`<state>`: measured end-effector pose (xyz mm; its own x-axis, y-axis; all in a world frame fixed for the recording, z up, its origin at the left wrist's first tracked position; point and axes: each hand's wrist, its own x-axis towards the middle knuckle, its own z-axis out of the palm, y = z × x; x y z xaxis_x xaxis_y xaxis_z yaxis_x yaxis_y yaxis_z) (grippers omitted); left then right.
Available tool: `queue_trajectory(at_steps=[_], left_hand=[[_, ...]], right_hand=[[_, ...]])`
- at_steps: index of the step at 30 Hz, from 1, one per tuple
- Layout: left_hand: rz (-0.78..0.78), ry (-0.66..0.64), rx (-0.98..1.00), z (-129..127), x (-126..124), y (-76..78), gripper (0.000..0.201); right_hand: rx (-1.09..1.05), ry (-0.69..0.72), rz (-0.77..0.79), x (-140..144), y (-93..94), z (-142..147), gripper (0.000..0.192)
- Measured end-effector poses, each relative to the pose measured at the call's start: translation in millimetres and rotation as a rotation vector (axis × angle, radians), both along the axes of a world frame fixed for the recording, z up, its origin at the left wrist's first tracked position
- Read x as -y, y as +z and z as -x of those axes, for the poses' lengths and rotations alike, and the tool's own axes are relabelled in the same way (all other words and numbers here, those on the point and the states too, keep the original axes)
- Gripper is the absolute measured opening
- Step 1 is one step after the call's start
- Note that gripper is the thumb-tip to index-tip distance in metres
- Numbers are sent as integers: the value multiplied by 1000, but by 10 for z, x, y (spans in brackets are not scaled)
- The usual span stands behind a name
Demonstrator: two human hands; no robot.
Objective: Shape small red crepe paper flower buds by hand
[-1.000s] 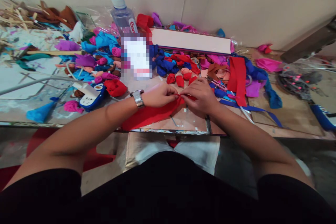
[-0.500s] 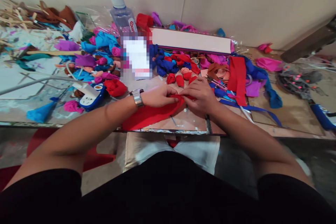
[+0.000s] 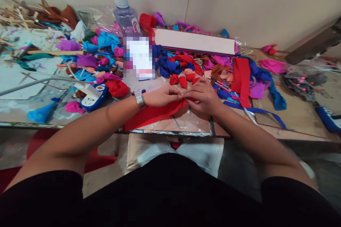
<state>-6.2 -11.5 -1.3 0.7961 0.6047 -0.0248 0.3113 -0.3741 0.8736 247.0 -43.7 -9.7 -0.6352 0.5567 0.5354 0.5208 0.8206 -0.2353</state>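
A long red fabric strip point(image 3: 154, 114) lies across the table's front edge and runs up between my hands. My left hand point(image 3: 162, 95), with a metal watch on its wrist, pinches the strip's upper end. My right hand point(image 3: 204, 96) meets it fingertip to fingertip and grips the same end, which is partly hidden under the fingers. Three small rolled red fabric buds point(image 3: 182, 81) sit just beyond my hands.
Heaps of blue, pink, purple and red fabric scraps point(image 3: 103, 53) cover the table. A water bottle point(image 3: 125, 14) and a long pale box point(image 3: 194, 42) stand at the back. A blue-white power strip point(image 3: 93, 97) lies left, a red folded strip point(image 3: 241, 78) right.
My fingers have shifted slightly on the strip's end; the strip looks a little tauter. The view has barely moved.
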Motion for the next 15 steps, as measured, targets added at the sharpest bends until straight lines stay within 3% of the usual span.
queue_trajectory(at_steps=[9,15], left_hand=[[-53,18,6,-9,15,-21,37],[-327,53,-75,-16,103,49,32]], right_hand=[[-30,-68,-17,-1,-30,15,11],[-27,-94,-16,-8,-7,12,11]])
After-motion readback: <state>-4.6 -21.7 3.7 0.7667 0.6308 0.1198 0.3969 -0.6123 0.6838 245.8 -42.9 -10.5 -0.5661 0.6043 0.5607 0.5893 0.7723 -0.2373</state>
